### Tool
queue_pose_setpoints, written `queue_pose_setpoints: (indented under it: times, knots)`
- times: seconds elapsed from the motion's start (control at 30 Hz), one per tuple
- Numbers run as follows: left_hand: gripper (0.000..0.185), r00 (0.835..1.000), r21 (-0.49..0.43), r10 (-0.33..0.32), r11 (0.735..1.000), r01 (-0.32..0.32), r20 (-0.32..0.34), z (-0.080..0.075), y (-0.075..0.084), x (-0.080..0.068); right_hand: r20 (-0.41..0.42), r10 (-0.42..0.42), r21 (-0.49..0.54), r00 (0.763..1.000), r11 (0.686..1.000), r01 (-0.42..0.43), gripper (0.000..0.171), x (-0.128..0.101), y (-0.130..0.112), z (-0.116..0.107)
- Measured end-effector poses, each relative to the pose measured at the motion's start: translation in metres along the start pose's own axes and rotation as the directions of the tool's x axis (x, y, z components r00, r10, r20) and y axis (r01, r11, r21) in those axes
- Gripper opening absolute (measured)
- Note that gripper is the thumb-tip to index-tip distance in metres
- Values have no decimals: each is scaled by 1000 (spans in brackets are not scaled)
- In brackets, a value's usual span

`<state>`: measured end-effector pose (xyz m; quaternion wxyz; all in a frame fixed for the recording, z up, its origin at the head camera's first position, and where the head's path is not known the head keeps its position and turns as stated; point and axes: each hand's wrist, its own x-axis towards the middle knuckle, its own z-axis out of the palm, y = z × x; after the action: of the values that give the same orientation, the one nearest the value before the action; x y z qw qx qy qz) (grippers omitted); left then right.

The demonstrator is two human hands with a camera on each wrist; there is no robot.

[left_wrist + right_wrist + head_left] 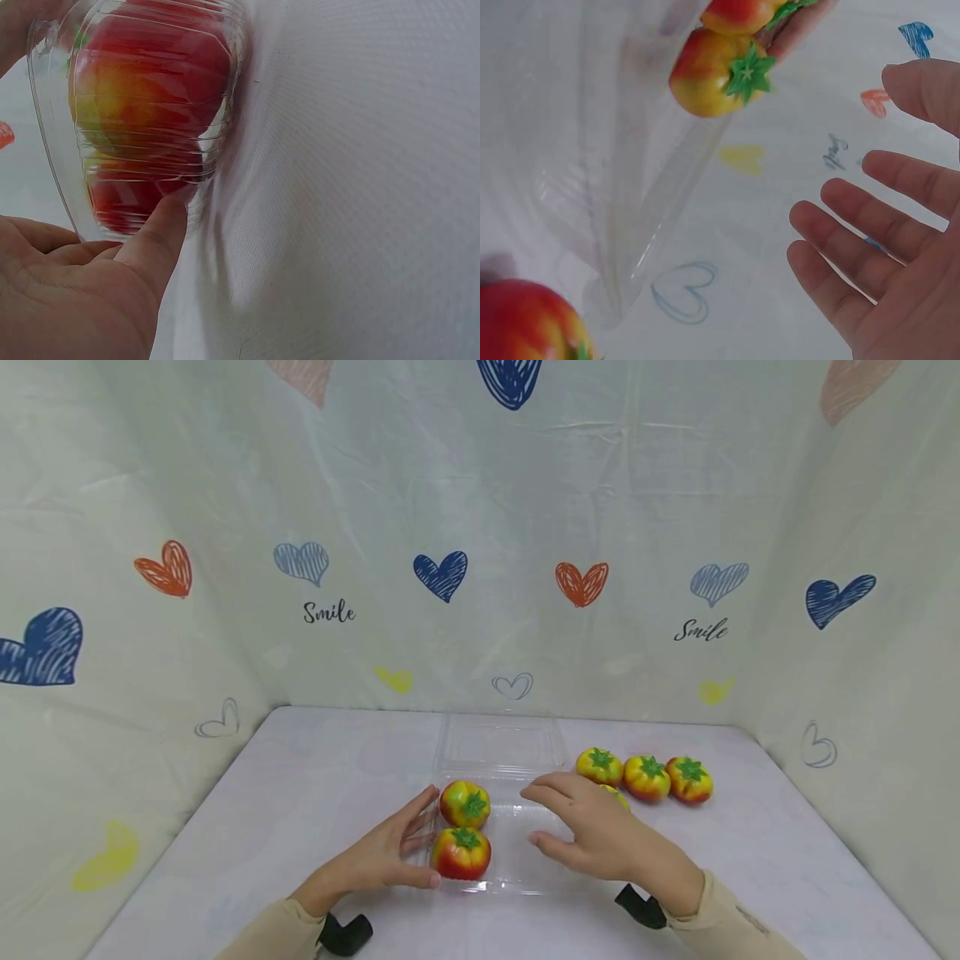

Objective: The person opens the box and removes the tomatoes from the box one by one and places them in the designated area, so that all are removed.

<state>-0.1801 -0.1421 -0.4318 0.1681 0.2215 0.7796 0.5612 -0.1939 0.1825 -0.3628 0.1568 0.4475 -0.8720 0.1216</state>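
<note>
A clear plastic clamshell box [525, 860] lies with its lid [502, 743] folded back. Two red-and-yellow tomato-like fruits with green star-shaped tops sit along its left side, a rear fruit [457, 806] and a front fruit [462, 857]. My left hand [378, 856] is at the box's left wall with fingers spread; the left wrist view shows a fingertip against the clear plastic [142, 142]. Over the box's right side hovers my right hand [600, 835], palm empty and fingers apart in the right wrist view. It partly covers another such fruit [617, 795].
To the right of the lid, a row of similar fruits stands on the white-covered table [315, 777]: a left one [598, 766], a middle one [646, 779] and a right one [690, 781]. A heart-patterned curtain [510, 510] encloses the back and sides.
</note>
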Motion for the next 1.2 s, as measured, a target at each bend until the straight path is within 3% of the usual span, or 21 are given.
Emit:
queue_pose_setpoints:
  times: [0.27,0.83,1.2]
  knots:
    - [113,1000,-6,11,1000,-11,-1,0,-2,0,60,-65,27,996,998,63,44,15,-12,3]
    - [110,1000,-9,11,1000,-11,12,-1,-1,-1,86,-239,86,967,969,232,45,39,-30,15]
    - [110,999,-36,41,999,-39,36,-1,-1,-1,198,-249,111,948,967,231,50,48,-39,23]
